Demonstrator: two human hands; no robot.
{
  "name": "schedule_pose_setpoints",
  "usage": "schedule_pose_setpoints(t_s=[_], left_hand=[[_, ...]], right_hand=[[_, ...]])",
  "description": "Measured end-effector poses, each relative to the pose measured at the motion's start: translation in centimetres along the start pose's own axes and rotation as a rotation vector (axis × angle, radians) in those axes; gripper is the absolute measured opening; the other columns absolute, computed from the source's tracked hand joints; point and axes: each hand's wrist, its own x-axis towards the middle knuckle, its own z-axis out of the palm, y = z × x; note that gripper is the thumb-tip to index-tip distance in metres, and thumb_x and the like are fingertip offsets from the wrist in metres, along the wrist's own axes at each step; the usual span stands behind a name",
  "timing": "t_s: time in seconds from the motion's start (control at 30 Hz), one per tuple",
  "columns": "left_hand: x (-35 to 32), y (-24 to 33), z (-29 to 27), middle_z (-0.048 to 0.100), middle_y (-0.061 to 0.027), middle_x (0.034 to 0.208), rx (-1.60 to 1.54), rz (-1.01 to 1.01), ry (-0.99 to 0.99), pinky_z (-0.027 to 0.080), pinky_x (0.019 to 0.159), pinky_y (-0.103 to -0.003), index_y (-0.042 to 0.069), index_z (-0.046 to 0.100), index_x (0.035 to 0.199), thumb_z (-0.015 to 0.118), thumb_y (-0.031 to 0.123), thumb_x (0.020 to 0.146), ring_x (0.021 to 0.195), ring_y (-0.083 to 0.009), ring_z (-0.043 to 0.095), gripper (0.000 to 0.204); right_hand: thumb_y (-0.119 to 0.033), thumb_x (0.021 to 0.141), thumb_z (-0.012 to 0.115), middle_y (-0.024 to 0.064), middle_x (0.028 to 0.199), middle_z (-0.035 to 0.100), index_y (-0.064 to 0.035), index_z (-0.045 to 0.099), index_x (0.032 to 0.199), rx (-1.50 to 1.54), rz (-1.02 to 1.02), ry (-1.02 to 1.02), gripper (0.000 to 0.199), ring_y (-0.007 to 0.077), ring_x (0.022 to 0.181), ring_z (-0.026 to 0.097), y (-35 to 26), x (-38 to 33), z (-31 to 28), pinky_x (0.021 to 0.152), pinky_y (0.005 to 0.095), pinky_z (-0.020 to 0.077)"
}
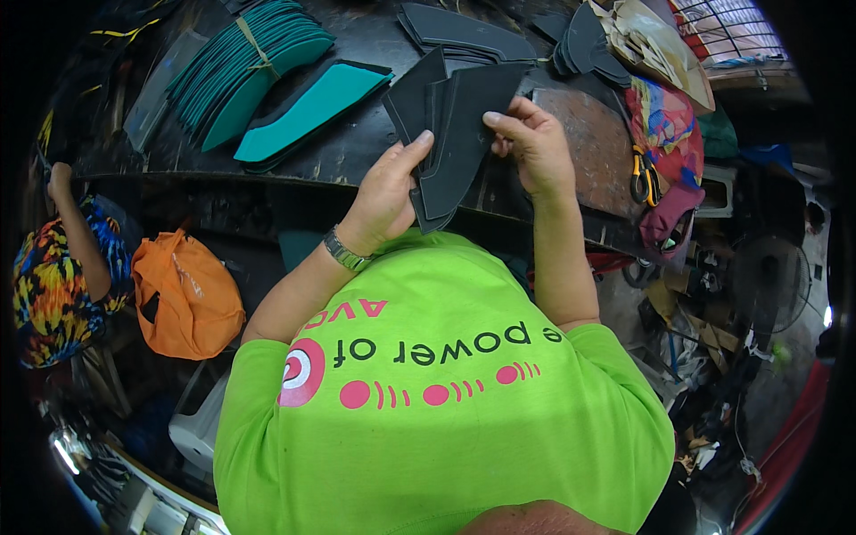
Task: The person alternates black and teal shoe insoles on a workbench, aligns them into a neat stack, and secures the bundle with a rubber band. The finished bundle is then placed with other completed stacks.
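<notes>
Two-handed, holding several dark grey cut pieces (464,120), loosely fanned, over the near edge of the black table (312,171), in front of the chest. Gripping their left side with the left hand (388,192), with thumb on top and fingers mostly hidden beneath; wearing a watch (345,252) on that wrist. Pinching near the right edge of the uppermost piece with the right hand (539,147), with fingers bent. Working beside a teal-topped stack (314,111) on the left and, past it, a tied bundle (241,76) of teal and dark pieces. Facing more grey pieces (464,34) on the table's far side. Placed left of a worn brown board (584,147), with orange-handled scissors (644,178) at its right, next to colourful cloth (664,116). Farther left, below table level, near an orange bag (192,294).
</notes>
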Motion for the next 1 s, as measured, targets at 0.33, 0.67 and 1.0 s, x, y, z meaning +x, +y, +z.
schedule_pose_setpoints(t_s=[0.33,0.67,1.0], left_hand=[[-1.3,2.1,-0.8,0.057,-0.0214,0.139,-0.005,0.121,0.010,0.051,0.106,-0.043,-0.004,0.049,0.139,0.031,0.038,0.112,0.127,-0.0324,0.058,0.053],[-1.8,2.0,-0.8,0.053,-0.0221,0.143,-0.004,0.042,-0.053,0.051,0.107,-0.042,-0.006,0.044,0.144,0.030,0.039,0.112,0.129,-0.0327,0.057,0.057],[-1.4,1.2,-1.1,0.050,-0.0213,0.146,0.080,0.019,0.006,0.051,0.107,-0.042,-0.006,0.040,0.147,0.032,0.037,0.112,0.133,-0.0349,0.053,0.056]], right_hand=[[-0.010,0.096,0.064,0.0046,0.093,0.072,-0.0049,0.062,0.114,0.008,-0.002,0.080,0.019,0.0103,0.071,0.069,-1.2,0.8,-2.2,0.058,0.0252,0.0555],[-0.009,0.094,0.070,0.0013,0.091,0.068,-0.0022,0.064,0.125,-0.347,-0.158,0.095,0.032,0.0055,0.077,0.062,1.0,1.2,1.9,0.063,0.0208,0.0495],[-0.022,0.074,0.085,0.0161,0.127,0.060,-0.0043,0.065,0.126,-1.417,-0.495,0.338,0.059,0.0347,0.120,0.054,-0.9,-1.2,-1.1,0.100,0.0449,0.0450]])
